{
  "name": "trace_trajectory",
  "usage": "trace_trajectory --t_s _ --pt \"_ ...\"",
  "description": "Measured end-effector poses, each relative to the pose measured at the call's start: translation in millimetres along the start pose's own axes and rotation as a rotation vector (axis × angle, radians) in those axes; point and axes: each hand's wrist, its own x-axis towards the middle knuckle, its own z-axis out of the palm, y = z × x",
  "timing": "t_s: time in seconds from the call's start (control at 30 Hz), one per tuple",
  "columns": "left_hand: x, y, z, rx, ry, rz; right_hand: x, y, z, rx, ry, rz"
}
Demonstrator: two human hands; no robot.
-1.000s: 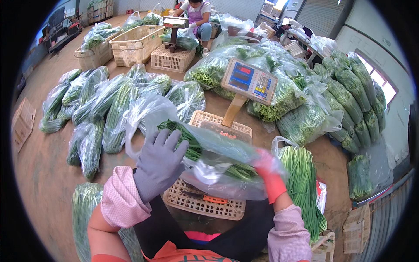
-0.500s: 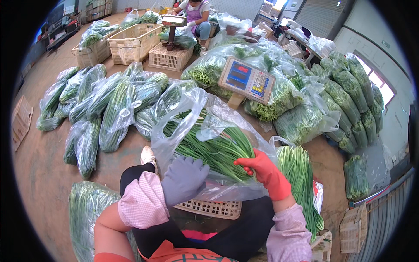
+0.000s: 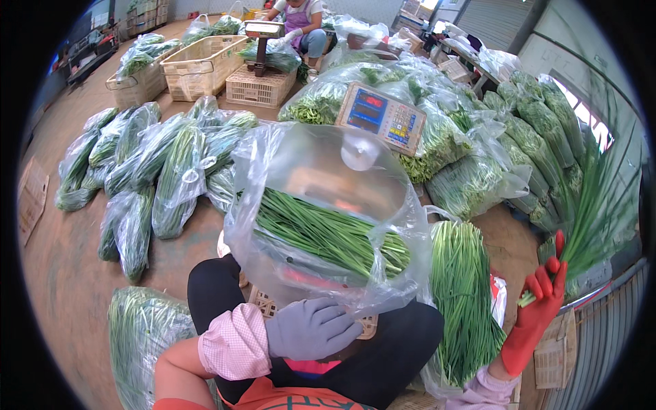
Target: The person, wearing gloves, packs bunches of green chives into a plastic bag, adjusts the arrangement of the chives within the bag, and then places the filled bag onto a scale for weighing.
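Observation:
My right hand (image 3: 540, 301) wears a red rubber glove and is raised out at the right. Its fingers close around the stem ends of a small bunch of chives (image 3: 589, 217), whose long leaves fan upward. My left hand (image 3: 314, 329), in a grey glove, hovers palm down over my lap by the bag's near edge, its fingers stretched out. In front of me a clear plastic bag (image 3: 321, 164) gapes wide, with a thick layer of chives (image 3: 328, 232) lying inside. Beneath it shows part of a pale plastic crate (image 3: 263, 301). The scale display (image 3: 381, 117) stands just behind the bag.
Loose chives (image 3: 465, 301) are heaped beside my right knee. Bagged greens lie at left (image 3: 181, 171), near left (image 3: 147, 335) and in a stack at right (image 3: 540, 137). Behind are crates (image 3: 205, 68), a second scale (image 3: 263, 41) and a seated person (image 3: 301, 27).
My right hand has swung from the bag out to the far right with a small bunch of chives. The bag's top has ballooned upward. My left hand has dropped lower, toward my lap.

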Motion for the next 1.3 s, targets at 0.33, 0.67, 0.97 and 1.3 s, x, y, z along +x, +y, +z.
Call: trace_trajectory --t_s 0.33,0.67,0.97,1.3 --pt "25 -4 -14 -0.21 0.088 0.01 -155 -37 -87 -0.024 0.68 -0.082" --pt "11 3 -8 -0.11 0.165 -0.135 -174 -12 -106 -0.85 1.07 0.185" --pt "-4 -2 -29 -0.082 0.064 -0.158 -190 15 -140 -1.734 0.889 0.621" --pt "-14 -32 -54 0.322 0.46 -0.865 -100 111 -31 -1.426 0.29 -0.132"
